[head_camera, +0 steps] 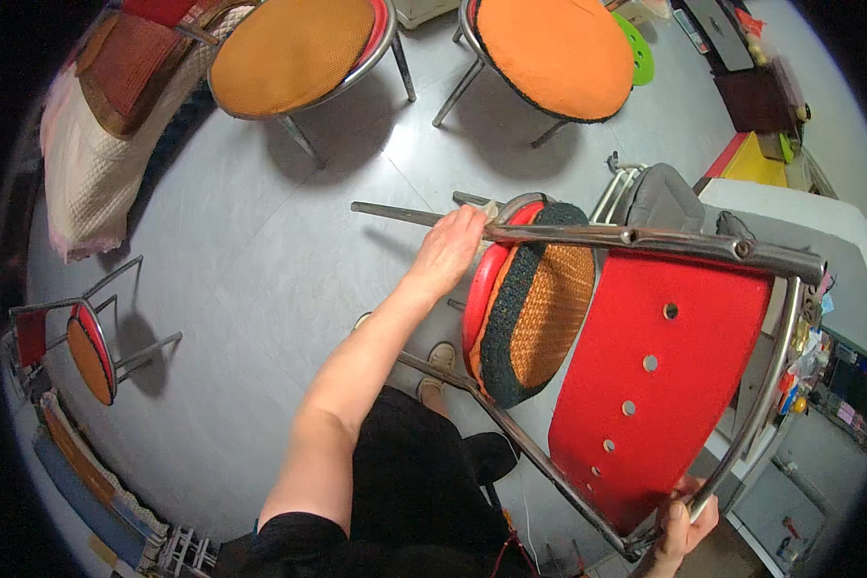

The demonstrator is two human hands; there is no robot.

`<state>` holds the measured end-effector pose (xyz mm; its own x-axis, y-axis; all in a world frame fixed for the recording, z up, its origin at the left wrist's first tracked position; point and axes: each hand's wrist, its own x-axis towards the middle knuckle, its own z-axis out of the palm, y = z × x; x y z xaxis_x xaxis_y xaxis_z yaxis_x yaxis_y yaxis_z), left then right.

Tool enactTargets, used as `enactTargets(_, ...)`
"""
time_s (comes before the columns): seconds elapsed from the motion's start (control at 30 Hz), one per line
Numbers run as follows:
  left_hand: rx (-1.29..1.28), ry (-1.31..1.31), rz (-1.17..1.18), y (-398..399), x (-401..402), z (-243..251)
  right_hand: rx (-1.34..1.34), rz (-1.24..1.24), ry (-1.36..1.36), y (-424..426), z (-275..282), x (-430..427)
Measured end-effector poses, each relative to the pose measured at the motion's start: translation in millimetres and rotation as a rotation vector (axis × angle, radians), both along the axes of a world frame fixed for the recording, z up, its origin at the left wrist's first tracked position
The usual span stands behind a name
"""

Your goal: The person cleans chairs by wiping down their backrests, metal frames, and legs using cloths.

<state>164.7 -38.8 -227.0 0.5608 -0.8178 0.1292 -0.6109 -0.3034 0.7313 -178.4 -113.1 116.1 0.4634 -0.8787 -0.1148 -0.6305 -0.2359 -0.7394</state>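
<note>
A metal-framed chair with a red perforated backrest (657, 383) is tilted on its side before me. Its seat carries an orange and dark-green woven cushion (549, 311) over a red base. My left hand (451, 242) is closed around the chair's upper metal tube (563, 234), near the seat. A bit of pale cloth (490, 212) shows between those fingers and the tube; most of it is hidden. At the lower right, my right hand (683, 524) grips the curved metal tube (755, 404) at the backrest's end.
Two orange-cushioned chairs (292, 58) (556, 54) stand ahead, and another chair (90, 350) is at left. A quilt-covered piece of furniture (105, 166) lies far left. Right of the held chair are a grey padded folding chair (661, 199) and a cluttered white unit (802, 209).
</note>
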Motion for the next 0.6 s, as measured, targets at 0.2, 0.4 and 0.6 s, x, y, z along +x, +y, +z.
enactTargets(0.2, -0.073, -0.05, -0.128, 7, 10, -31, -0.135, 0.194, 0.184, 2, 11, -16)
enactTargets(0.4, 0.003, -0.127, -0.028, 52, 14, -86, -0.224, 0.267, 0.254, 4, 13, -48)
enactTargets(0.6, 0.254, -0.225, 0.049, 129, 55, -166, -0.241, 0.183, 0.247, 14, 18, -94)
